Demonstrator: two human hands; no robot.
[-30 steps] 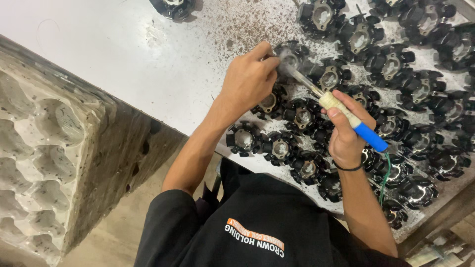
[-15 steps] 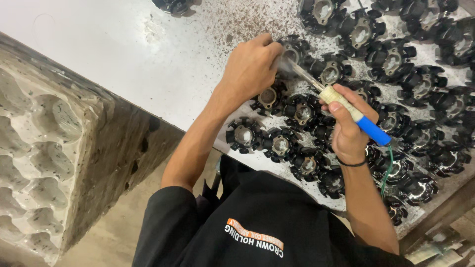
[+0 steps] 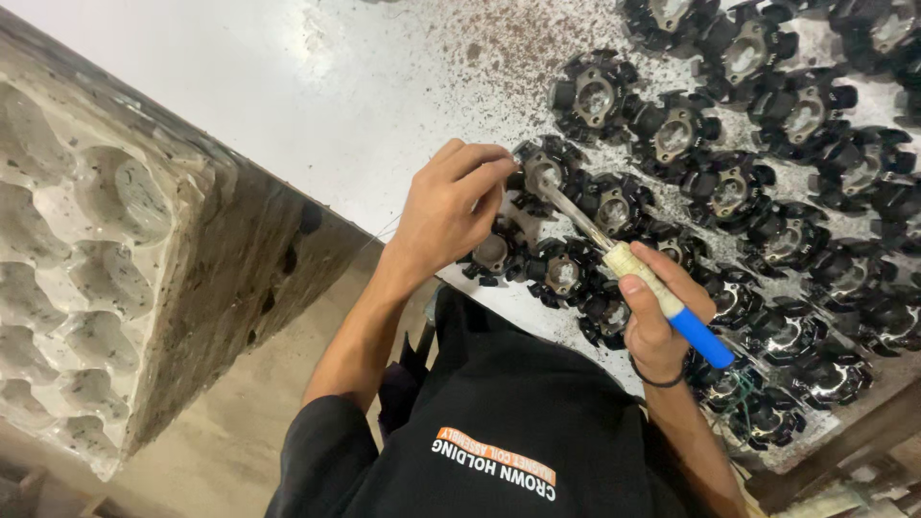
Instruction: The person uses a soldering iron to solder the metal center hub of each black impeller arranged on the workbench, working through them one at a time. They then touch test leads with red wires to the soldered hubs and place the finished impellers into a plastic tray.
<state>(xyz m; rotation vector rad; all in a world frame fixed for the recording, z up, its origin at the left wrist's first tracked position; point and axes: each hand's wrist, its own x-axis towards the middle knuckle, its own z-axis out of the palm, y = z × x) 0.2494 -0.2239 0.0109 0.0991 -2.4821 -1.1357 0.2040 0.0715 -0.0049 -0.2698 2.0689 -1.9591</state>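
Dozens of black toothed coil parts (image 3: 767, 173) lay spread over the speckled white tabletop (image 3: 269, 105) where a person in a black shirt (image 3: 499, 422) worked with both hands. The right hand (image 3: 657, 312) was closed around the pale grip of a soldering iron (image 3: 662, 297) with a blue end, thumb pressed along the handle, the metal shaft slanting up and left so that its tip met one coil part (image 3: 542, 168) at the near edge of the spread. The left hand (image 3: 451, 206) was curled just beside that same part, its fingertips (image 3: 499, 173) pinched together at the part's rim; whether they gripped a thin wire there could not be made out. More coil parts sat close beneath both hands. A stack of grey moulded pulp trays (image 3: 86, 259) stood well apart at the left, beside the tabletop's edge.
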